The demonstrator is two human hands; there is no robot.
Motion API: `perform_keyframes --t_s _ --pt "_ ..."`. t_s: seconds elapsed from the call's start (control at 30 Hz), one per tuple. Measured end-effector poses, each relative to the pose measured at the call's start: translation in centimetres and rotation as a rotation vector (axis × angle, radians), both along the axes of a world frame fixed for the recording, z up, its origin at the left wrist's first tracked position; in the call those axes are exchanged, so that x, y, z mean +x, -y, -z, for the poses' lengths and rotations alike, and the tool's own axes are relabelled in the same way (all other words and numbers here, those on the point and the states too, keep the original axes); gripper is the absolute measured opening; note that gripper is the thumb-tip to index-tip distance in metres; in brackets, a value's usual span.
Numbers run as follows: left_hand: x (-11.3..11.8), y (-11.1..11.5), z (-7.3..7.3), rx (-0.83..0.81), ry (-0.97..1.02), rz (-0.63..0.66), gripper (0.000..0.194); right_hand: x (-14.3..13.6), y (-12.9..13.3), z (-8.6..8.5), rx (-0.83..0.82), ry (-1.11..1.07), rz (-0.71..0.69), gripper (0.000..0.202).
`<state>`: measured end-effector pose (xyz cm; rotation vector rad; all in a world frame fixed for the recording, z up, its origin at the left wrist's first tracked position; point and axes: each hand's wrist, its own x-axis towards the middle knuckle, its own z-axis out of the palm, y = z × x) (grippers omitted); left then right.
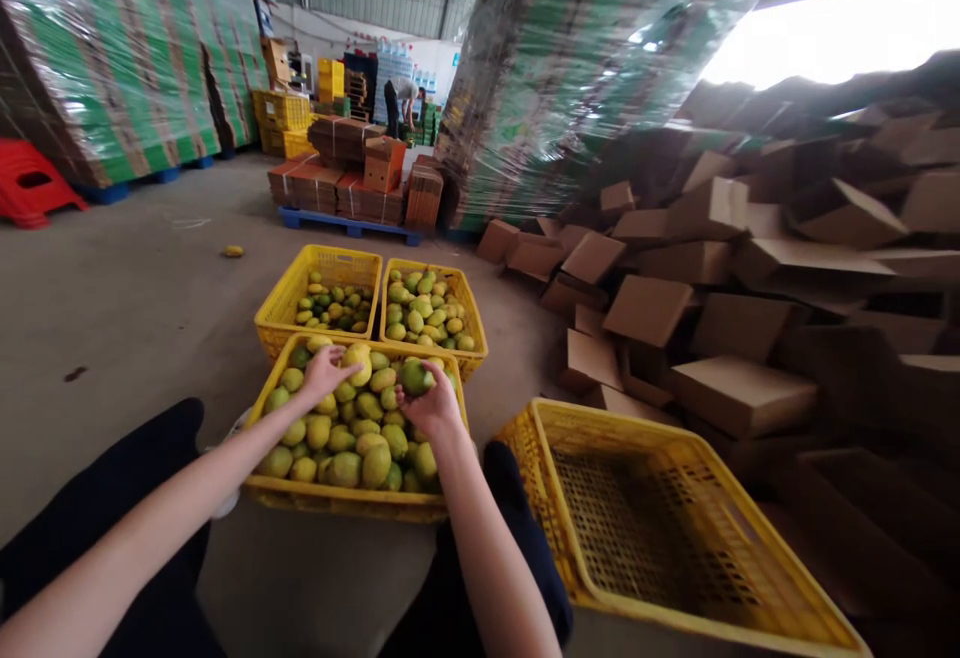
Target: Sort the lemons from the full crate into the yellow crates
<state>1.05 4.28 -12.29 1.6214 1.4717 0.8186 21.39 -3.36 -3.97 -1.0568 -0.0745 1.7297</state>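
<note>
Left hand [325, 373] pinching 1 yellow fruit [356, 364], right hand [433, 404] cupping 1 green fruit [414, 376], above full yellow crate [345, 508]

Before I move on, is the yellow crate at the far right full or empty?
Empty: the crate shows only its bare latticed floor and sides, with no fruit visible inside.

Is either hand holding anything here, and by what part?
Both: the left hand has its fingers on the left side of a yellow fruit; the right hand cups a green fruit from below and its right.
</note>
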Motion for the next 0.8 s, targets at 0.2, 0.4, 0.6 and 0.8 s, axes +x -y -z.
perform_keyframes --t_s 0.2,0.4,0.6,0.8 --pt "-3.5 0.9 -11.2 0.000 0.833 -0.101 0.062 1.2 -0.3 0.0 -0.001 0.065 0.024 0.012" --pt "-3.8 5.2 -13.2 -0.253 0.972 -0.053 0.059 0.6 -0.4 1.0 -0.013 0.143 -0.006 0.011" --pt "-3.3 5.7 -9.6 -0.359 0.701 -0.062 0.073 -1.8 0.6 0.8 0.131 0.189 0.075 0.023" --pt "-1.9 7.1 -8.5 -0.281 0.845 -0.017 0.054 -4.2 2.0 -0.2 0.429 0.236 -0.107 0.030"
